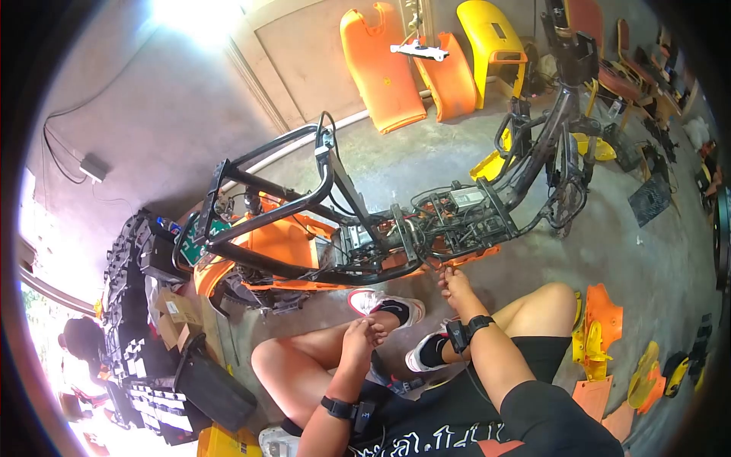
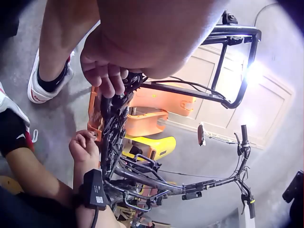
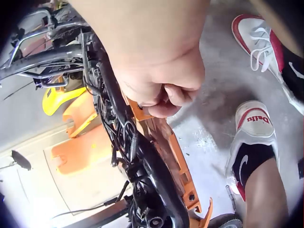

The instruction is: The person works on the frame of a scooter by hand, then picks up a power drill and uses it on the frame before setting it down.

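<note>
A stripped black scooter frame (image 1: 263, 261) with wiring stands in front of the seated person. An orange body panel (image 3: 178, 152) with small tabs runs along its near lower side. The right hand (image 1: 457, 288) reaches to this edge, and its curled fingertips overlap an orange tab (image 3: 138, 113) in the right wrist view. I cannot tell whether those fingers pinch a small part. Over the person's lap the left hand (image 1: 361, 341) hovers apart from the frame, its fingers (image 2: 113, 83) loosely bent with nothing in them.
Orange panels (image 1: 381, 76) and a yellow panel (image 1: 487, 38) lean against the back wall. Loose orange and yellow pieces (image 1: 601, 320) lie on the floor to the right. A black bin (image 1: 217, 388) and a cardboard box (image 1: 179, 316) stand at left.
</note>
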A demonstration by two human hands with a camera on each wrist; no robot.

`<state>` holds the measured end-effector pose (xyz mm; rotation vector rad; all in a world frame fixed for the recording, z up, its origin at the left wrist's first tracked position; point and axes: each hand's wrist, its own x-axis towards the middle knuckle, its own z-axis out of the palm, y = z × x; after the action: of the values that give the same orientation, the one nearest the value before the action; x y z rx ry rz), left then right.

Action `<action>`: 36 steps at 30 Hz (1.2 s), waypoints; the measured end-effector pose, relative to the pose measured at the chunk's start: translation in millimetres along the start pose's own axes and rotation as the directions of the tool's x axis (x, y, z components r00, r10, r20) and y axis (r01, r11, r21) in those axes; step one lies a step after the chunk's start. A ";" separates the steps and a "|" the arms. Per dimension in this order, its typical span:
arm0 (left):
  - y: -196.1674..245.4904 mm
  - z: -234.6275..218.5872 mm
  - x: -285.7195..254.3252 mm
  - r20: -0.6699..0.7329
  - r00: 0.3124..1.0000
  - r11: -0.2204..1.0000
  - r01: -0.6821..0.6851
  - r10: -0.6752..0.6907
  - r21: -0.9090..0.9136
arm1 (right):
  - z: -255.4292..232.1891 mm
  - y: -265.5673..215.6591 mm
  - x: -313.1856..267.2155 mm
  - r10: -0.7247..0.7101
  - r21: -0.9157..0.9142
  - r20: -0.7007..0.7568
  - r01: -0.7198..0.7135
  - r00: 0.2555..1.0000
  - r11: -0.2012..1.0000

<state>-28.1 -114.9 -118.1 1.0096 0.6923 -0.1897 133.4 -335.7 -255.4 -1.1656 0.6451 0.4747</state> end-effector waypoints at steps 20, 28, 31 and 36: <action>-22.6 -23.1 26.0 -0.018 0.999 0.996 0.039 -0.041 -0.083 | -16.6 4.3 16.0 0.015 0.233 0.142 -0.048 0.990 0.971; -7.0 -4.9 8.0 -0.043 0.999 0.998 -0.014 0.012 -0.064 | -17.0 -5.0 7.3 0.056 0.357 0.160 -0.111 0.985 0.927; -6.4 -4.3 8.2 -0.051 0.999 0.998 0.011 -0.014 -0.064 | -15.5 -6.0 11.8 0.051 0.345 0.100 -0.083 0.994 0.935; -20.2 -16.9 18.8 -0.012 1.000 0.998 0.016 -0.017 -0.057 | -14.1 0.5 21.4 0.096 0.466 0.079 -0.121 0.992 0.876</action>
<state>-30.2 -108.7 -149.7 0.9512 0.7143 -0.1771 145.6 -348.6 -273.9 -0.6541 0.7333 0.4115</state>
